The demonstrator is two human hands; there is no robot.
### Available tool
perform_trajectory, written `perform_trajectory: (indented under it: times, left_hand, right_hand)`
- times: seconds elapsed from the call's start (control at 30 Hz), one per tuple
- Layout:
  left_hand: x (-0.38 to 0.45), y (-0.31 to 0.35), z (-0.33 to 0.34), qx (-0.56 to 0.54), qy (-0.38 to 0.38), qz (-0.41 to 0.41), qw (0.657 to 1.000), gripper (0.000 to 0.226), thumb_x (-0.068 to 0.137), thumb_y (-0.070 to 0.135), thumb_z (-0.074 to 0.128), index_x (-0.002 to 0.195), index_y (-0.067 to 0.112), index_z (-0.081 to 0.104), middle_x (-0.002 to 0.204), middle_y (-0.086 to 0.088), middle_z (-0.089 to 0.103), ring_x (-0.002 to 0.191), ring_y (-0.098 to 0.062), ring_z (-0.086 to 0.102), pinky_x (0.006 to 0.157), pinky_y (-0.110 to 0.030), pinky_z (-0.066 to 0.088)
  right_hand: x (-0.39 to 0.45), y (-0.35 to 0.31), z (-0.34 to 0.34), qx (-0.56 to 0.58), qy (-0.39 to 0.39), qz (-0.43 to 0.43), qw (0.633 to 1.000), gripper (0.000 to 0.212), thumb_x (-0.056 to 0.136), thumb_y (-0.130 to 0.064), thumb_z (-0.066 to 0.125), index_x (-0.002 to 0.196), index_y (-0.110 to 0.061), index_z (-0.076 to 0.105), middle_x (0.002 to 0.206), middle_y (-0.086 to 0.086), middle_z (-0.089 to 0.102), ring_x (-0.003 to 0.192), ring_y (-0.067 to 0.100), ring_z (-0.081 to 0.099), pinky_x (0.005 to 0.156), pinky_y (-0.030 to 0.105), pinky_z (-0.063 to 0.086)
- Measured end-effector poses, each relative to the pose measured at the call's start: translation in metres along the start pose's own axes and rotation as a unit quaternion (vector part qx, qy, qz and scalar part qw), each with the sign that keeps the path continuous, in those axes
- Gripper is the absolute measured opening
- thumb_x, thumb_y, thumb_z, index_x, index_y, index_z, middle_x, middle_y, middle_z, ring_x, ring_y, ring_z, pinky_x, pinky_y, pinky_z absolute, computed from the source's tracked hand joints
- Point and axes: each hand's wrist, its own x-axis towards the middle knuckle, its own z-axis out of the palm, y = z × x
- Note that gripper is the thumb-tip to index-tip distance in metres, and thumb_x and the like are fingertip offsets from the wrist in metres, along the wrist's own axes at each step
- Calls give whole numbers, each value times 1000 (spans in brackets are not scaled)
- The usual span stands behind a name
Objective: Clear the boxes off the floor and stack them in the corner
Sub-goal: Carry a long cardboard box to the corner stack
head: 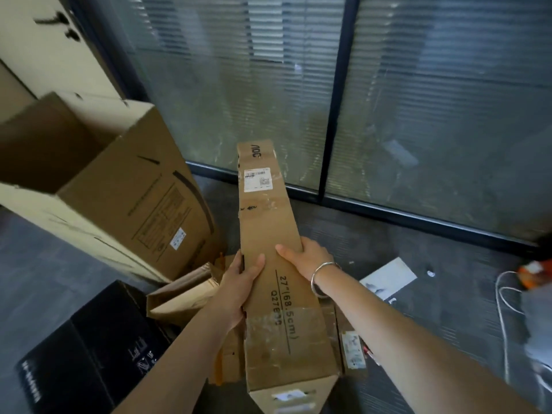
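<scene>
I hold a long, narrow cardboard monitor box (268, 222) marked "27" (68.5cm)" out in front of me, above the floor, its far end pointing at the glass wall. My left hand (239, 282) grips its left edge and my right hand (307, 258), with a silver bracelet on the wrist, grips its right edge. A big open brown box (125, 189) leans at the left on a pale box (44, 216). Crumpled flattened cardboard (185, 294) lies on the floor under my arms. A black box (89, 345) sits at the lower left.
A glass wall with blinds (418, 115) and a dark frame runs across the back. A tall pale carton (44, 55) stands at the upper left. On the grey carpet at the right lie a white sheet (388, 279), a white cable (504, 309) and an orange item (534, 273).
</scene>
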Motion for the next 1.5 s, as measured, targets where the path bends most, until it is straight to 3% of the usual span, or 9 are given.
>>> perform_trajectory:
  times: [0.23, 0.37, 0.47, 0.53, 0.6, 0.73, 0.97, 1.13, 1.5]
  left_hand:
    - [-77, 21, 50, 76, -38, 45, 995, 49, 87, 42, 66, 130, 37, 45, 102, -10, 73, 89, -29, 73, 82, -53, 57]
    - [-125, 19, 88, 104, -103, 43, 988, 44, 87, 40, 66, 127, 38, 48, 102, -12, 73, 89, -31, 73, 76, -52, 59]
    - [-164, 9, 117, 146, -165, 60, 974, 43, 89, 37, 65, 129, 33, 48, 103, -11, 73, 85, -28, 74, 65, -41, 60]
    - [-191, -5, 136, 175, -212, 68, 959, 47, 89, 38, 65, 132, 32, 47, 106, -12, 72, 89, -28, 73, 74, -46, 60]
    - [-215, -23, 155, 202, -251, 69, 944, 48, 88, 39, 65, 132, 31, 47, 107, -11, 72, 92, -29, 72, 81, -49, 58]
    - [-274, -59, 195, 270, -296, 76, 913, 40, 89, 43, 64, 124, 37, 47, 103, -7, 73, 86, -25, 73, 67, -39, 59]
    - [-386, -141, 255, 350, -427, 88, 829, 45, 88, 43, 66, 128, 33, 47, 110, -9, 70, 93, -27, 71, 80, -42, 59]
    - [-464, -213, 294, 403, -513, 74, 755, 44, 83, 48, 69, 121, 32, 52, 109, -7, 71, 93, -26, 71, 86, -45, 57]
    - [-662, -377, 357, 506, -660, 54, 553, 52, 82, 52, 68, 126, 29, 52, 101, -7, 73, 87, -25, 72, 71, -36, 59]
  right_hand:
    - [-92, -5, -65, 18, 56, 6, 998, 56, 81, -70, 52, 122, -31, 57, 107, -4, 69, 96, 18, 65, 88, 39, 52]
    - [-158, 17, -96, 71, 105, 27, 992, 52, 82, -68, 54, 115, -28, 60, 106, -3, 69, 95, 20, 65, 90, 41, 52]
    - [-207, 46, -113, 119, 162, 39, 979, 68, 62, -79, 56, 108, -29, 66, 103, -2, 71, 93, 22, 68, 89, 44, 54]
    - [-244, 74, -121, 151, 196, 54, 967, 75, 55, -81, 57, 107, -27, 66, 104, 0, 71, 93, 24, 68, 88, 45, 54]
    - [-287, 94, -125, 188, 228, 67, 953, 63, 64, -73, 63, 106, -26, 65, 105, 2, 71, 94, 24, 68, 88, 45, 55]
    - [-379, 137, -131, 220, 302, 84, 924, 46, 79, -61, 64, 108, -25, 64, 108, 4, 71, 94, 24, 68, 90, 44, 54]
    - [-542, 213, -122, 248, 442, 173, 845, 61, 76, -67, 62, 115, -20, 63, 104, 1, 69, 86, 20, 66, 78, 33, 54]
    - [-662, 261, -99, 262, 508, 250, 782, 61, 71, -74, 60, 110, -26, 65, 99, 0, 71, 86, 20, 68, 82, 38, 57]
    - [-902, 361, -31, 326, 625, 380, 599, 75, 66, -79, 60, 114, -22, 60, 97, -2, 69, 84, 18, 68, 80, 36, 58]
